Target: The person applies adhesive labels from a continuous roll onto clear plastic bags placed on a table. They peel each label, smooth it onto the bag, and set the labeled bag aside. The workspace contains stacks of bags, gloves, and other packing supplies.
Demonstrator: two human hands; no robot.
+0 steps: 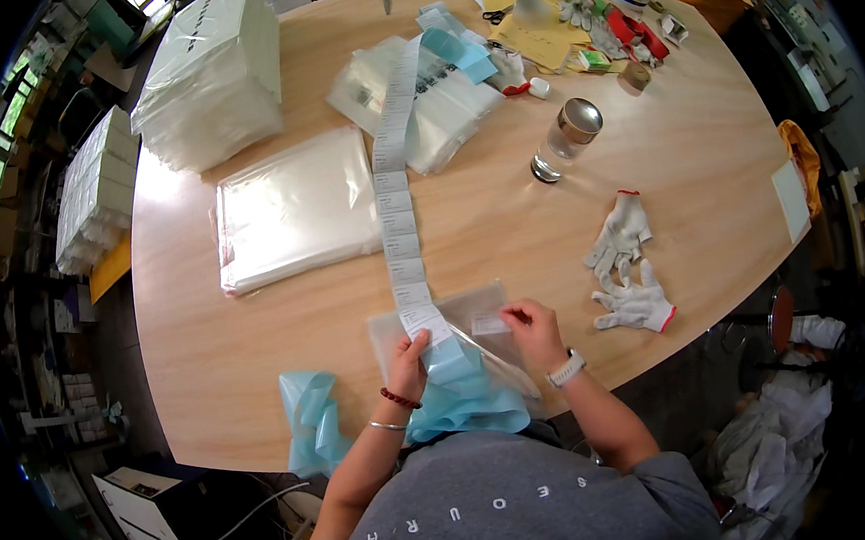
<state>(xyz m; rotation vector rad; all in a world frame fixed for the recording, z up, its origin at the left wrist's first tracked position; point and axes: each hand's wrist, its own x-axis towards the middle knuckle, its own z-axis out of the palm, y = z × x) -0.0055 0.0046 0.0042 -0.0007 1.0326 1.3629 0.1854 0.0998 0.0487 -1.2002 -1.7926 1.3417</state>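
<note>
My left hand [406, 370] is closed on a long strip of white labels [397, 212], thumb on top, near the table's front edge. The strip runs away from me up the table, and its light-blue backing [456, 361] hangs in loose folds at my waist. A clear plastic bag [465, 303] lies under both hands. My right hand [534, 331] is pinched at the right end of a single white label [488, 324] over that bag. Whether this label is stuck down or just above the bag, I cannot tell.
A flat stack of clear bags [298, 209] lies ahead on the left, a tall bag pile [209, 80] behind it. On the right are a glass jar [566, 140] and white work gloves [635, 296]. Blue backing [311, 419] curls over the front edge.
</note>
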